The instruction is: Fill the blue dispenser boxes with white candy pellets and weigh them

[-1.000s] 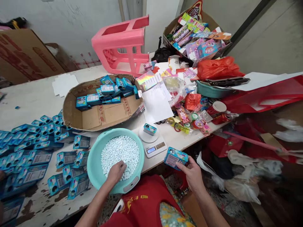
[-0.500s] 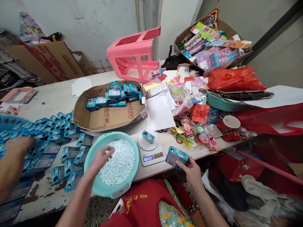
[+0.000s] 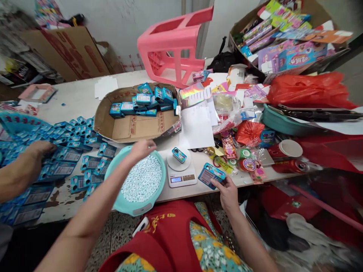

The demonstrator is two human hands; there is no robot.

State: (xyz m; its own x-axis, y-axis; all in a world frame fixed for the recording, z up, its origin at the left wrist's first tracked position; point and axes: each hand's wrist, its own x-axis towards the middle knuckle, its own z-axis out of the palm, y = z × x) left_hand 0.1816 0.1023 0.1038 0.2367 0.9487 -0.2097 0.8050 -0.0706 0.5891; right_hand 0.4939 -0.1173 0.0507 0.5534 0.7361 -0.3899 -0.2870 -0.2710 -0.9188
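Note:
In my right hand is a flat blue printed candy box, gripped between thumb and fingers to the right of the scale. My left hand, slightly blurred, passes over the upper rim of the teal basin with its fingers drawn together; whether anything is pinched in them is too small to see. Small pale candies fill the basin. A small blue candy container lies on the round plate of the white kitchen scale, whose display is lit.
Another person's hand is among many blue boxes at the left. A cut-down cardboard box holds more of them. A pink stool lies behind. Papers, packets, a paper cup and a can crowd the right.
My left hand has moved from above the candies up and right, towards the scale. My right hand keeps its grip on the blue box. The whole view has shifted slightly.

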